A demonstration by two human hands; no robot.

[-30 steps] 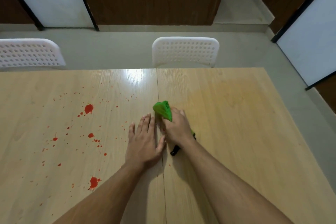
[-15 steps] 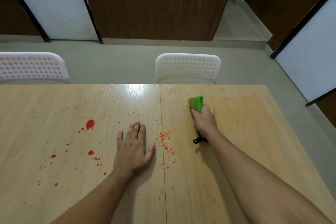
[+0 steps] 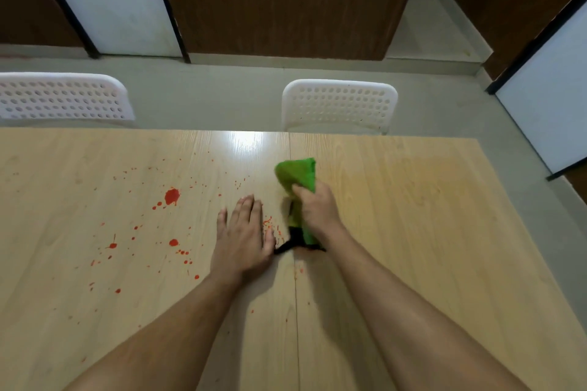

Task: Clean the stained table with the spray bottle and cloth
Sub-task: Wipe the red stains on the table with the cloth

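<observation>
My right hand (image 3: 317, 211) presses a green cloth (image 3: 298, 176) with a black edge onto the light wooden table (image 3: 428, 232), right at the middle seam. My left hand (image 3: 243, 240) lies flat on the tabletop just left of the cloth, fingers spread, holding nothing. Red stains (image 3: 172, 196) spatter the left half of the table, with fine red specks between my two hands. No spray bottle is in view.
Two white perforated chairs stand at the table's far edge, one at the left (image 3: 63, 98) and one at the middle (image 3: 340, 105). Beyond them are grey floor and brown wall panels. The table's right edge runs diagonally at the right.
My right hand has swept the cloth back leftward from the right half to the seam beside my left hand. The left hand has stayed flat on the table.
</observation>
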